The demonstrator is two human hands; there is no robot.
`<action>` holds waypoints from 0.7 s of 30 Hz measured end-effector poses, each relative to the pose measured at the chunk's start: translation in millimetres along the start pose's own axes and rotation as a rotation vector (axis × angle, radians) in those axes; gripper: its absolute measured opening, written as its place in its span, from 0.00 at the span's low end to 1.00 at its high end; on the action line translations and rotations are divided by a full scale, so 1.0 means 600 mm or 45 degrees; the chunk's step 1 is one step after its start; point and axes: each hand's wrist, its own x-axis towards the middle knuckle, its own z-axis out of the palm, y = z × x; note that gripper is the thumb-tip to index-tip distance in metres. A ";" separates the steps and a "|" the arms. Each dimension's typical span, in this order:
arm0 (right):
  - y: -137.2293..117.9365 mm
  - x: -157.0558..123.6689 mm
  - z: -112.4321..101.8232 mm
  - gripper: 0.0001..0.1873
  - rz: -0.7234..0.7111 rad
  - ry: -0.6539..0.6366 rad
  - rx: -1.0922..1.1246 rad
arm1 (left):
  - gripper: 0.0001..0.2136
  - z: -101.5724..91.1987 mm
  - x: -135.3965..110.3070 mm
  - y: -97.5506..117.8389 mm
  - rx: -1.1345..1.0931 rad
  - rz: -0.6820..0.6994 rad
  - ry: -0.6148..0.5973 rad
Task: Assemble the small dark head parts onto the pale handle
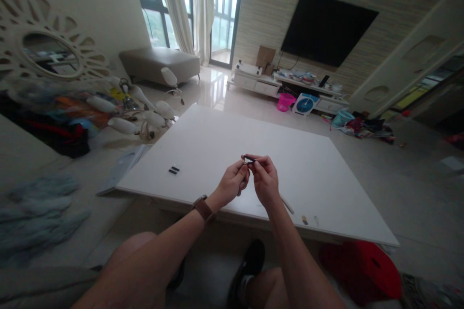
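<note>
Both my hands meet above the near side of a white table [221,135]. Between the fingertips is a small dark object with a shiny silvery part [248,160], too small to name. My left hand [233,178], with a brown-strapped watch [203,207] on the wrist, is closed on its lower left side. The fingers of my right hand [266,178] pinch its right side. A thin pale stick-like item [288,204] lies on the table beside my right wrist. To the left is a small clear piece with two black strips [174,170].
A small yellow and dark item [304,220] lies by the table's near right edge. On the floor there stands a red stool-like object [362,270]. Lamp parts with white shades [145,116] crowd the left side. A pink basket [286,101] is beyond the table.
</note>
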 end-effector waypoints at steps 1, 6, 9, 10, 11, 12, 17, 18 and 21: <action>-0.001 0.000 0.000 0.07 -0.004 0.004 -0.012 | 0.17 -0.001 0.001 -0.001 -0.034 -0.009 -0.009; -0.001 0.000 0.002 0.08 -0.033 0.078 -0.043 | 0.14 0.001 0.003 -0.002 -0.272 -0.105 -0.007; 0.000 0.000 0.003 0.11 -0.045 0.108 -0.043 | 0.13 0.002 0.004 0.000 -0.440 -0.185 0.010; 0.000 0.000 0.004 0.11 -0.050 0.117 -0.041 | 0.13 0.000 0.004 0.001 -0.507 -0.226 0.012; 0.000 0.000 0.004 0.11 -0.054 0.128 -0.040 | 0.13 -0.002 0.003 0.002 -0.575 -0.263 0.012; 0.000 0.000 0.003 0.11 -0.055 0.141 -0.041 | 0.14 -0.004 0.003 0.004 -0.642 -0.294 0.009; 0.002 0.001 -0.002 0.11 -0.044 0.155 -0.110 | 0.14 -0.013 0.003 0.014 -0.840 -0.339 -0.075; 0.002 0.001 -0.003 0.11 -0.047 0.148 -0.134 | 0.14 -0.013 0.003 0.015 -0.852 -0.350 -0.089; 0.004 0.001 -0.003 0.10 -0.046 0.131 -0.192 | 0.15 -0.012 0.003 0.018 -0.863 -0.390 -0.101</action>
